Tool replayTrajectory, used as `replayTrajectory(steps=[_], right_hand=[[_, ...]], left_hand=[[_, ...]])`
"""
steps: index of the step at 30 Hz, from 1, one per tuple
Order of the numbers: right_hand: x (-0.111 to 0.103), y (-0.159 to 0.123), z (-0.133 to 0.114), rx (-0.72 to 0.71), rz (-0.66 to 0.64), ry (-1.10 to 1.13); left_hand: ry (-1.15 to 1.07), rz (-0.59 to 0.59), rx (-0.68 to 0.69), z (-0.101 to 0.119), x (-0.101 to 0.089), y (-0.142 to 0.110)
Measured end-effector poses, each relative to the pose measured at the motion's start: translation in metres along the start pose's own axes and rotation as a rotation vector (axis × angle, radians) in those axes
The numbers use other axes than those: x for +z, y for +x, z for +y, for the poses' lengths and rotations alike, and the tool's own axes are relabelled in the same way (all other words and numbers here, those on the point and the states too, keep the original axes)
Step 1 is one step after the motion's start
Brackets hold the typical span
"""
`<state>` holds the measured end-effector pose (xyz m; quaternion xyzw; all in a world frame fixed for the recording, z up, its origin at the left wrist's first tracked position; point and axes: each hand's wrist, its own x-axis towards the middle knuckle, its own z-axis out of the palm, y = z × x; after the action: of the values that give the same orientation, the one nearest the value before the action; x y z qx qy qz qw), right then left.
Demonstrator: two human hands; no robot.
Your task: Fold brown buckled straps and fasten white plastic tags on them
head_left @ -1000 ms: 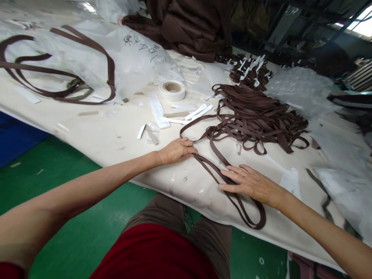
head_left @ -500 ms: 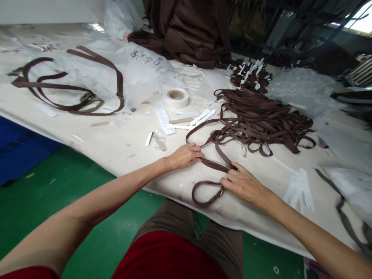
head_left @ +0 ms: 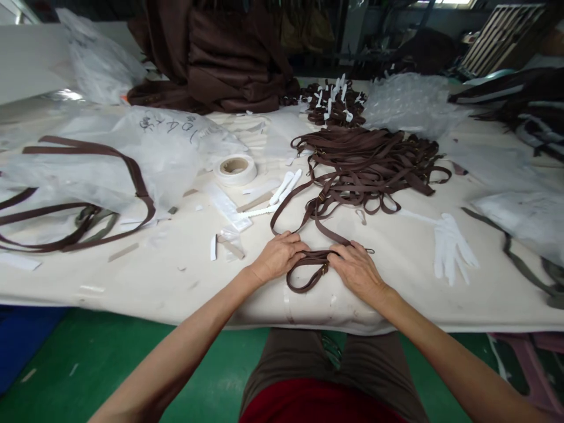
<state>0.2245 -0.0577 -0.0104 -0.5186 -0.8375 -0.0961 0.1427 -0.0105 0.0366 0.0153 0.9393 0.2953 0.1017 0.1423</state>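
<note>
Between my hands lies a dark brown strap, folded into several layers near the table's front edge. My left hand is closed on the left end of the folds. On the right end, my right hand grips the layers, and a small metal hook sticks out past its fingers. A loop with a brass-coloured buckle hangs toward me below the folds. From the bundle the strap runs back to a large heap of brown straps. My fingertips partly hide the layers they hold.
A roll of white tape stands left of the heap, near paper scraps. White gloves lie at the right. Plastic bags and looped brown straps cover the left side. Brown fabric is piled behind.
My hands have come closer together, and the strap between them is now gathered into tighter, flatter layers. The loop has moved in under the folds. The head view has turned and levelled.
</note>
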Motion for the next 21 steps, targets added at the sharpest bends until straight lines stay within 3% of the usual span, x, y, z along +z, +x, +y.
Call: replayTrajectory(steps=[6,11,15,21], right_hand=[[0.001,0.004,-0.004,0.032,-0.012,0.022],[0.001,0.005,-0.003,0.042,0.003,0.093],[0.004,0.004,-0.002,0.073,0.066,0.161],[0.004,0.012,-0.001,0.098,0.002,0.192]], left_hand=[[-0.022,-0.085,-0.01,0.02,-0.014,-0.005],[0.146,0.03,-0.053,0.045,0.015,-0.02],[0.192,0.101,-0.148,0.047,0.039,-0.023],[0.228,0.168,-0.169,0.042,0.041,-0.014]])
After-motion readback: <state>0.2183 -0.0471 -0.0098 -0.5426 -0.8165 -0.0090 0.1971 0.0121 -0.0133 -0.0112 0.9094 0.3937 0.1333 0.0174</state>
